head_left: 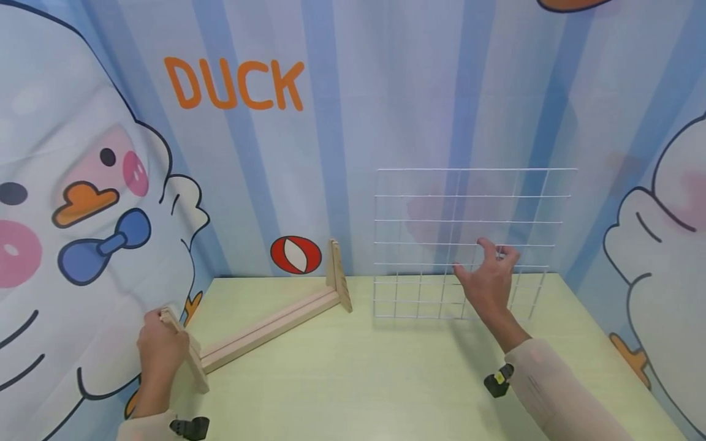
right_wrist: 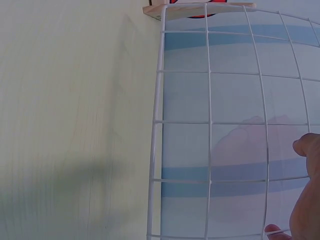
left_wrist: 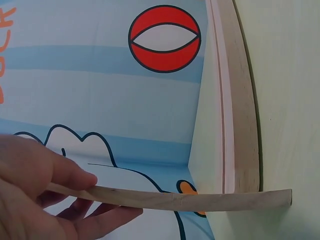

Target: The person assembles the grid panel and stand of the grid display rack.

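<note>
At the left, my left hand [head_left: 161,344] grips the upper part of an upright end board on a wooden stand [head_left: 270,327]. In the left wrist view the thumb lies on one face of that end board [left_wrist: 165,200] and the fingers on the other. A long crossbar joins it to a second end board [head_left: 339,278] farther back. On the right, a white wire grid panel [head_left: 425,221] stands upright with its lower edge at the tabletop. My right hand [head_left: 488,285] holds it around the middle, fingertips bent at the wires; the palm hides part of the mesh.
Both things are on a pale wooden table [head_left: 342,392]. A blue striped cloth [head_left: 380,92] with duck pictures hangs behind it and along both sides. The grid panel stands close to the back cloth, a short way right of the stand.
</note>
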Demonstrator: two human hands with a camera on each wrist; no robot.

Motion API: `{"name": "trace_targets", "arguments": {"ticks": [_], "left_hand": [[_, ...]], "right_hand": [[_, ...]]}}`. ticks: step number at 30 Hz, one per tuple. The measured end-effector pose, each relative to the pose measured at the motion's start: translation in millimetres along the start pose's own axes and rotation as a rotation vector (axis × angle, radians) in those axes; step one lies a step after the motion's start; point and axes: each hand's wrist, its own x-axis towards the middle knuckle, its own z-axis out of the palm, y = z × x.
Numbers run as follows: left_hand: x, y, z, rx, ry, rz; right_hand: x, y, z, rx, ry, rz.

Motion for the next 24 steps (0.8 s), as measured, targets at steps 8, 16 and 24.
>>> {"name": "trace_targets", "arguments": {"ticks": [8, 16, 24], "left_hand": [[9.5, 3.8, 3.2, 0.003, -0.067, 0.027], [17.7, 8.2, 5.7, 0.015, -0.135, 0.068], [26.6, 12.5, 8.5, 0.002, -0.208, 0.110]], "right_hand": [[-0.4, 0.1, 0.0, -0.015, -0.010, 0.015], [-1.6, -1.3, -0.1, -0.008, -0.025, 0.019], [-3.0, -3.0, 1.4, -0.017, -0.028, 0.037]]}}
